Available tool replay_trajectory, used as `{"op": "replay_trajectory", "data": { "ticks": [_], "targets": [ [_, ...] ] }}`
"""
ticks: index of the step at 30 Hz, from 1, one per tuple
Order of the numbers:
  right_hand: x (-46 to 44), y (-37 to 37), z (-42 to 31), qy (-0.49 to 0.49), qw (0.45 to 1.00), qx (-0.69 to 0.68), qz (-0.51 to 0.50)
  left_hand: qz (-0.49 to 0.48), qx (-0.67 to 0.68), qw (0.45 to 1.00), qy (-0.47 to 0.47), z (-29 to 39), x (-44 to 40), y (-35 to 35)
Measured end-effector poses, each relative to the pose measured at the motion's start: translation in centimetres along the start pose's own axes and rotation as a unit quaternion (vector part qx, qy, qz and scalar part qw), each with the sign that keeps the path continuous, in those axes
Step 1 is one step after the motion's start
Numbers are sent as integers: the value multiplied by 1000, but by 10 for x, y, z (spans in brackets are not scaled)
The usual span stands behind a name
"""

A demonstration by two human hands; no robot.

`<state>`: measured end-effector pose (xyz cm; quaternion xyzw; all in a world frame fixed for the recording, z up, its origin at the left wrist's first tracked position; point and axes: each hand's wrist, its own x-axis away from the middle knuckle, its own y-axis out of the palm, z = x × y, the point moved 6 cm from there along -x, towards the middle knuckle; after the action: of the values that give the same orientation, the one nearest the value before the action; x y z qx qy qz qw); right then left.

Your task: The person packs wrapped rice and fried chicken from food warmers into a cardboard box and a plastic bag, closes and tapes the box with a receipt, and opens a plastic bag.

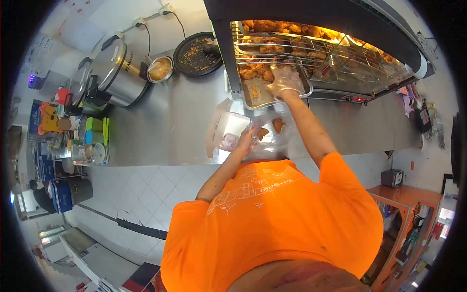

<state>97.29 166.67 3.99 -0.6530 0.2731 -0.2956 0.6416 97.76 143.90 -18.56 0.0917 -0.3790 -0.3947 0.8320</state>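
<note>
My left hand [247,141] is closed on the edge of a clear plastic bag [273,146] with brown fried pieces [278,125] in it. An open cardboard box [235,123] holding a small round pink-and-white item [229,141] stands beside that hand. My right hand [285,82], in a clear plastic glove, reaches into the warming cabinet over a metal tray [262,104]. Fried chicken [248,74] and crumbs lie in the tray, left of the glove. The fingers of my right hand are blurred under the glove, and what they hold, if anything, is hidden.
The heated cabinet [223,44] has wire shelves of fried food. Along the steel counter [160,131] are a black round pan [194,56], a metal bowl [160,69] and a large steel cooker [119,73]. Green containers [94,130] stand at the left end.
</note>
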Motion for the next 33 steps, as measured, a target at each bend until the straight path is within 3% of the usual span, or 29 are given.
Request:
{"op": "replay_trajectory", "data": {
  "ticks": [5,11,15,19,21,24,25,28,29,33],
  "targets": [
    [-27,56,-4,39,998,-24,50,-29,14,999,-1,-12,-16,-16],
    [-20,43,7,-72,976,-156,134,-48,51,998,-1,-20,-36,-30],
    [-27,39,23,-109,972,-166,123,-81,75,994,3,-16,-36,-26],
    [-12,41,21,-85,978,-166,94,-127,93,987,-26,0,-22,-8],
    [-9,47,23,-59,976,-195,72,-109,107,988,-13,4,-22,-5],
    [-4,33,16,-112,971,-184,105,-74,121,990,-3,16,-5,3],
    [-3,32,12,-88,987,-127,37,-75,135,988,-1,15,-7,3],
    [0,46,-7,-170,977,-129,-14,-114,124,986,-3,1,-26,-10],
    [3,47,-15,-231,960,-159,23,-132,112,985,-5,-3,-30,-12],
    [14,36,-45,-229,954,-131,-141,-86,124,988,-23,-1,-24,-9]
  ]
}}
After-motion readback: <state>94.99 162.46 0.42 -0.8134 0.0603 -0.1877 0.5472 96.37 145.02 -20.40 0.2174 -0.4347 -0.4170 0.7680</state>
